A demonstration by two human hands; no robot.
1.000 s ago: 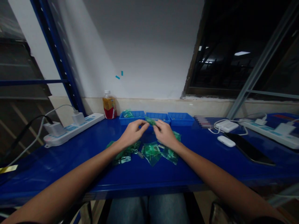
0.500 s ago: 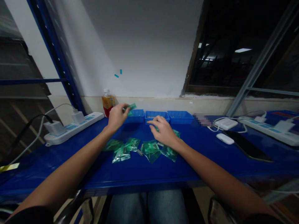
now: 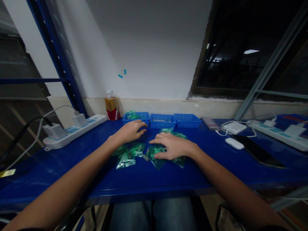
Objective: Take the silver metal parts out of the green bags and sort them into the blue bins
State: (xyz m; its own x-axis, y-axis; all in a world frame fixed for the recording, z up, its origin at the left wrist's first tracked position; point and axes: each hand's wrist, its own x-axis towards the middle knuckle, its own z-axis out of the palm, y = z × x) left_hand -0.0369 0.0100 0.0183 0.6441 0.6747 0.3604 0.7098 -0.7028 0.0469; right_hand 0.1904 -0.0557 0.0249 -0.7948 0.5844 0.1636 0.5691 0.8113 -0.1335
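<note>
My left hand (image 3: 132,131) hovers in front of the left blue bin (image 3: 144,117), its fingers apart and nothing in them. A green plastic bag (image 3: 132,115) lies in that bin. Over the green bags at the right stretches my right hand (image 3: 169,145), open, thumb and fingers spread. Below its fingertips is a green bag with small metal parts (image 3: 156,162); whether the hand touches it I cannot tell. More green bags (image 3: 126,159) lie to the left, beside a loose small metal part (image 3: 145,158).
Middle (image 3: 163,124) and right blue bins (image 3: 187,121) hold small parts. A drink bottle (image 3: 112,107) stands by the wall. White power strips (image 3: 96,121) lie at both sides. A phone (image 3: 258,152), a white earbud case (image 3: 234,143) and a white charger (image 3: 234,127) are at the right.
My left hand has let go of a green bag, which now lies in the left bin, and has come back toward me. My right hand has moved down over the bags, its fingers spreading.
</note>
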